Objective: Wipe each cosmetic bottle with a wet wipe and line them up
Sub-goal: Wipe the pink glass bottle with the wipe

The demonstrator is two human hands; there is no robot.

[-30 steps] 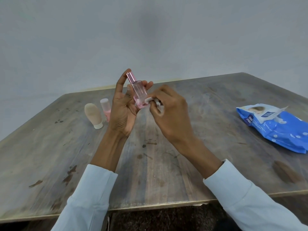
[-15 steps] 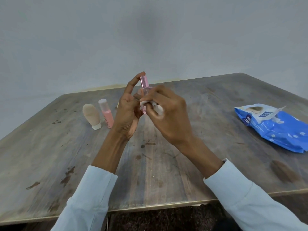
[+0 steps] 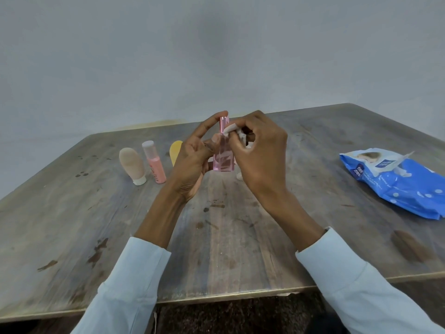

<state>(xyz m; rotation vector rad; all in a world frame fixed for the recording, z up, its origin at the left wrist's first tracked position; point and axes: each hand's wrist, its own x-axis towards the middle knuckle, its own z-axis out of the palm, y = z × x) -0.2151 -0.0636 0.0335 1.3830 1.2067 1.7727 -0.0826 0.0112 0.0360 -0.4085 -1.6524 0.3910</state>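
My left hand (image 3: pixel 192 160) holds a clear pink spray bottle (image 3: pixel 223 158) upright above the middle of the wooden table (image 3: pixel 72 225), with the forefinger on top of its pink cap. My right hand (image 3: pixel 261 155) pinches a crumpled white wet wipe (image 3: pixel 237 132) against the bottle's neck. At the left stand a beige tube (image 3: pixel 132 165) on its white cap and a pink bottle (image 3: pixel 155 162) with a clear cap. A yellow tube (image 3: pixel 175 150) peeks out behind my left hand, mostly hidden.
A blue wet-wipe pack (image 3: pixel 395 182) lies at the right of the table with its flap lifted. A small white object (image 3: pixel 239 175) shows under my right hand. A grey wall rises behind the table's far edge.
The bottle has turned from tilted to upright and sits lower in my left hand. My right hand has moved the wipe up from the bottle's body to its neck.
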